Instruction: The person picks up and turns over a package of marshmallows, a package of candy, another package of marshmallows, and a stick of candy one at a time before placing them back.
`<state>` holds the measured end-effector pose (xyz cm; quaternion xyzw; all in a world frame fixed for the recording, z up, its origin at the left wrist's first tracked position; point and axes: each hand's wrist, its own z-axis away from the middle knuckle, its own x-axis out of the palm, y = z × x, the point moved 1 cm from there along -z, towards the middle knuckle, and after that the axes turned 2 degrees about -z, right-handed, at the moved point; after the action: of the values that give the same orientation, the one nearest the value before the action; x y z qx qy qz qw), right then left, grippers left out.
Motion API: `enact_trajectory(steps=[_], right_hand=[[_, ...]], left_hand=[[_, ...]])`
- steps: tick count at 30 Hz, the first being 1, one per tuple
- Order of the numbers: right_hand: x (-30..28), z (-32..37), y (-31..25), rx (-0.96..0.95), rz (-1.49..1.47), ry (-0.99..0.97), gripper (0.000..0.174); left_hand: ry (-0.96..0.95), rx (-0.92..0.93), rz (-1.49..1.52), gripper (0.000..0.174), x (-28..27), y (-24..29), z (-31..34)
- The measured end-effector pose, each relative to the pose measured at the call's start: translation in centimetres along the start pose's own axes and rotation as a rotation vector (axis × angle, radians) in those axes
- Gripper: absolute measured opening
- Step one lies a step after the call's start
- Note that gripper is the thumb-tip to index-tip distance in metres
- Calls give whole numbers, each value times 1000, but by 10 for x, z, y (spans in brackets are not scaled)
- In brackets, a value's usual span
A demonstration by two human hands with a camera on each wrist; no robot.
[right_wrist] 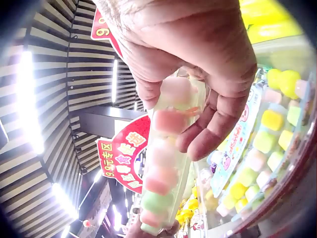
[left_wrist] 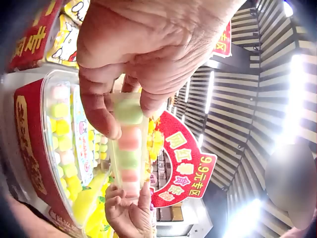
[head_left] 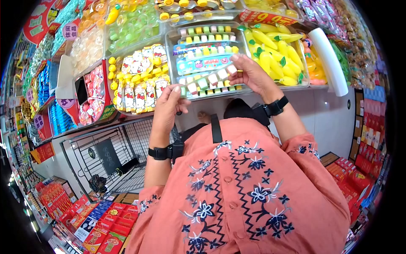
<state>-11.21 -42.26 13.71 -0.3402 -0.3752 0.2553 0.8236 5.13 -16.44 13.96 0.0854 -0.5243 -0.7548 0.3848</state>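
A long clear pack of pink, green and white candy cubes [head_left: 209, 79] is held between both hands above a clear tray [head_left: 171, 51] of the same packs. My left hand [head_left: 171, 103] pinches its lower end, seen close as the candy pack [left_wrist: 128, 144] under the left hand [left_wrist: 143, 54]. My right hand [head_left: 249, 72] pinches the upper end. In the right wrist view the pack [right_wrist: 166, 163] hangs from the right hand [right_wrist: 198, 54] and the left hand's fingertips show at its far end.
Shelf trays hold yellow cartoon candy bags [head_left: 139, 80], yellow mango-shaped jellies [head_left: 275, 51] and green jelly cups [head_left: 133, 23]. A white roll [head_left: 329, 59] lies at the right. A wire cart [head_left: 114, 152] stands lower left. Red boxes [head_left: 101, 224] are stacked on the floor.
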Motion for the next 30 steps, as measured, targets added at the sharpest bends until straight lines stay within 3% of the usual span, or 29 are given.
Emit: enact_trajectory(steps=[3, 10, 30], right_hand=[[-16, 3, 9, 121, 16, 12, 50], [-30, 10, 11, 122, 34, 22, 59], [-33, 22, 12, 193, 126, -36, 45]], left_hand=[[41, -58, -43, 33, 7, -4, -5], [48, -104, -81, 35, 15, 0, -10], [83, -206, -91, 32, -1, -10, -14]])
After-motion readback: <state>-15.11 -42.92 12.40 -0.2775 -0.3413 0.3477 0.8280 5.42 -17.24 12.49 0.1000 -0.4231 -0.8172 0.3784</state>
